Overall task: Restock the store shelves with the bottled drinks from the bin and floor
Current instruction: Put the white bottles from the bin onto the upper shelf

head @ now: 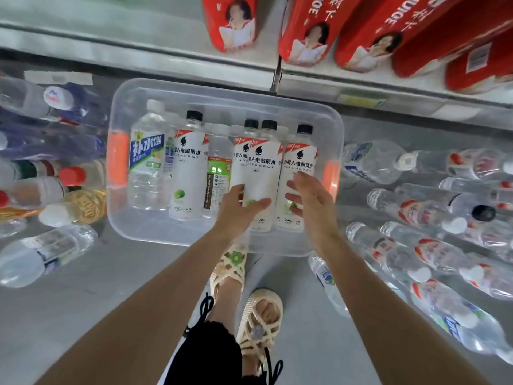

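A clear plastic bin (277,105) with orange handles stands on the floor below the shelf. Several bottles lie in it: white electrolyte drinks with black caps and clear water bottles. My left hand (240,208) reaches into the bin. Its thumb and straight fingers spread across the lower part of the middle white bottle (263,173). My right hand (309,197) hovers open, palm turned left, over the rightmost white bottle (301,162). A clear bottle with a blue and green label (145,159) lies at the bin's left end.
Loose water bottles (410,209) cover the floor right of the bin. More water and tea bottles (75,207) lie to its left. The white shelf edge (166,59) runs above, with red juice cartons (361,37) on it. My sandalled feet (261,315) stand just behind the bin.
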`<move>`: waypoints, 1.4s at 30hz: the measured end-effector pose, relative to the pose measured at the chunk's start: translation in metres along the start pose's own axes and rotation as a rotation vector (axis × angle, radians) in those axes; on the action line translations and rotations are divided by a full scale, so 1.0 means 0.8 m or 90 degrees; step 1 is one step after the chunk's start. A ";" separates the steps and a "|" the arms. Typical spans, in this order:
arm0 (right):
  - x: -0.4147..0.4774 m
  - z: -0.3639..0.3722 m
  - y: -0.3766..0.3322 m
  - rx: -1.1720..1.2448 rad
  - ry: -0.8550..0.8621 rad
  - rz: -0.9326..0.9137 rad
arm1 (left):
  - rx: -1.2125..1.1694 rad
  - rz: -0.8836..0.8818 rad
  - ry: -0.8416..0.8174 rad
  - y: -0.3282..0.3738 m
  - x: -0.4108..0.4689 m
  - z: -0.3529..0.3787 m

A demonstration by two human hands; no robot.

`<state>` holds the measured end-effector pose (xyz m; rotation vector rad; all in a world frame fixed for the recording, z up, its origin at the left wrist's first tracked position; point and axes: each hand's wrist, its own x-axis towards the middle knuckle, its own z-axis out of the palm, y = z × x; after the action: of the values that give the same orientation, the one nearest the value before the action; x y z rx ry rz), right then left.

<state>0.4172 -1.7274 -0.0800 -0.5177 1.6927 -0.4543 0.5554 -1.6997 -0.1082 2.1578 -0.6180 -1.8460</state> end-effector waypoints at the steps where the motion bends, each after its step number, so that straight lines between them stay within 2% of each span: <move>1: 0.002 0.002 0.001 -0.004 -0.002 -0.001 | 0.006 -0.006 0.002 0.001 0.003 0.001; 7: 0.001 0.002 0.001 0.012 -0.007 0.004 | 0.108 -0.033 -0.016 0.014 0.018 -0.008; 16: -0.027 -0.006 -0.036 0.002 -0.066 -0.005 | 0.100 -0.045 -0.065 0.042 -0.041 -0.035; 21: -0.075 -0.002 -0.087 0.020 -0.111 -0.028 | 0.106 0.039 -0.079 0.079 -0.111 -0.060; 31: -0.235 -0.027 -0.255 0.001 -0.156 -0.202 | 0.091 0.247 0.000 0.186 -0.299 -0.111; 38: -0.365 -0.069 -0.384 -0.005 -0.169 -0.338 | 0.009 0.332 -0.110 0.279 -0.420 -0.155; 42: -0.429 -0.093 -0.454 -0.004 -0.171 -0.387 | 0.007 0.413 -0.124 0.343 -0.491 -0.169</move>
<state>0.4284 -1.8290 0.4148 -1.0574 1.2594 -0.7757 0.5980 -1.7742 0.3818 1.5182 -1.1982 -1.6748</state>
